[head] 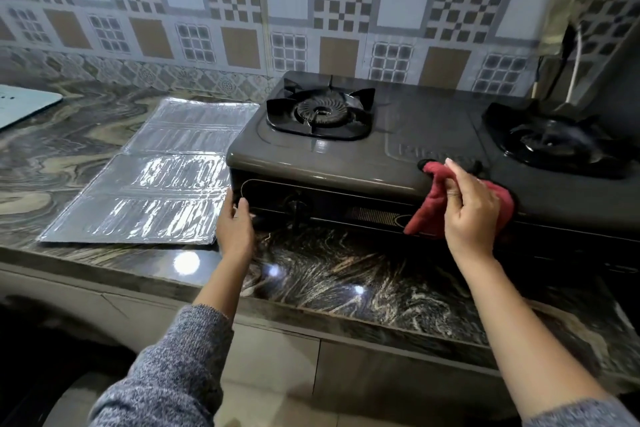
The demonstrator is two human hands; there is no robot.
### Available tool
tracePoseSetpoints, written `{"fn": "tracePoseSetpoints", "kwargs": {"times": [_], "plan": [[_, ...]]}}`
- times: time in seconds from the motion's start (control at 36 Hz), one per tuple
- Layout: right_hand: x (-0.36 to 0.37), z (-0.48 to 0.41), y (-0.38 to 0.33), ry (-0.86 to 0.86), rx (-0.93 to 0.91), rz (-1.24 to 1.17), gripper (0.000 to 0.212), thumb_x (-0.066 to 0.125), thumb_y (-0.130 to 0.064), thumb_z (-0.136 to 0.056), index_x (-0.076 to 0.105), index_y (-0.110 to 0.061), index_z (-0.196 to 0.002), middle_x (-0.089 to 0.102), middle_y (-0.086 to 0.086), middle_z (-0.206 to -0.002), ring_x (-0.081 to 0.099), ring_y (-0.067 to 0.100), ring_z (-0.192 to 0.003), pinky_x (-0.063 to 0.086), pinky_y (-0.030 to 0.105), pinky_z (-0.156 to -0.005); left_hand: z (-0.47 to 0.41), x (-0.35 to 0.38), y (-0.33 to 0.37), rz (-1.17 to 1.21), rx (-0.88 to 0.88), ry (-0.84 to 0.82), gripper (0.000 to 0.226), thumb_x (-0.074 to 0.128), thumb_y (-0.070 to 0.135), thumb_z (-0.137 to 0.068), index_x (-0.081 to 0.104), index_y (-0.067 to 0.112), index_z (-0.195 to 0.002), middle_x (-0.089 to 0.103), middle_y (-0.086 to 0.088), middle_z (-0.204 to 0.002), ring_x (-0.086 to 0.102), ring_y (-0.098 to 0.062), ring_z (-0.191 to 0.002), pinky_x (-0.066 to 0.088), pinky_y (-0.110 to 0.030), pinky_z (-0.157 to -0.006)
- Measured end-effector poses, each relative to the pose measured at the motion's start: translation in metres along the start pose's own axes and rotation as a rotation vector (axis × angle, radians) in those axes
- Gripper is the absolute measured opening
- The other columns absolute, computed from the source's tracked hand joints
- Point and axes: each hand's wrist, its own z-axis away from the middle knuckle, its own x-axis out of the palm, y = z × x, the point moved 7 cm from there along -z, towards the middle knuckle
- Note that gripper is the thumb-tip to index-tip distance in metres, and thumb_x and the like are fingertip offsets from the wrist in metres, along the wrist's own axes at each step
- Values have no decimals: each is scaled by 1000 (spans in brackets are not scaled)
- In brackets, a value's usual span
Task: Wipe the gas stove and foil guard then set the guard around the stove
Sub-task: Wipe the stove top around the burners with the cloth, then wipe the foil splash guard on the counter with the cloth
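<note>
Right hand [472,204] pinching red cloth [427,215] on gas stove [346,163] front edge, centre-right. Left hand [235,229] fingers curled, bracing stove corner. Foil guard [152,177] flat, centre-left, apparently unwiped, not placed.

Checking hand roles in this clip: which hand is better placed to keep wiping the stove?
Right. The right hand already holds the red cloth against the stove front edge; the left hand is bare, steadying the stove's left corner.

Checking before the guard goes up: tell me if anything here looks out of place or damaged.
Nothing looks damaged or spilled. The foil guard lies flat on the counter left of the stove, not yet around it. The right hand holds a red cloth.
</note>
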Motion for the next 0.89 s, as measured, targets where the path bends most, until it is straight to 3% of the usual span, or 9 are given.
{"fn": "tracePoseSetpoints", "kwargs": {"times": [0.22,0.36,0.53,0.61,0.78,0.89], "plan": [[37,-16,-59,4,-37,-88,38,40,-31,-97,60,-8,-119,69,11,-106,66,30,-94,51,42,-80,-15,-34,24,-77,111,9,44,36,32,-99,40,13,-139,43,-3,-145,40,-18,-133,29,-26,-105],[76,-32,-105,-22,-47,-79,39,38,-34,-96,60,-12,-120,70,8,-107,65,29,-95,43,35,-80,-51,-71,50,-164,184,52,46,38,30,-99,35,13,-142,44,-4,-143,42,-19,-130,28,-23,-95],[129,-68,-172,8,-90,-137,36,40,-28,-96,59,-8,-120,68,11,-110,64,29,-100,49,40,-85,-132,-115,76,-210,255,62,46,42,29,-97,40,11,-139,46,-9,-142,44,-22,-129,34,-31,-104],[157,-90,-205,39,-84,-160,36,40,-26,-97,58,-8,-122,66,11,-114,62,28,-105,47,39,-90,-180,-132,87,-289,303,20,46,41,32,-97,41,12,-138,47,-11,-141,45,-26,-129,36,-41,-108],[215,-120,-269,110,-25,-196,32,41,-24,-98,58,-8,-121,65,13,-116,61,29,-105,44,31,-89,-272,-156,102,-466,419,-89,44,45,28,-95,46,9,-135,52,-9,-137,48,-23,-126,38,-36,-103],[258,-129,-302,113,11,-191,37,39,-31,-98,58,-9,-121,67,12,-114,64,28,-101,51,37,-86,-330,-169,91,-564,439,-189,39,48,31,-93,53,11,-127,58,-7,-129,53,-23,-119,42,-37,-101]]}}
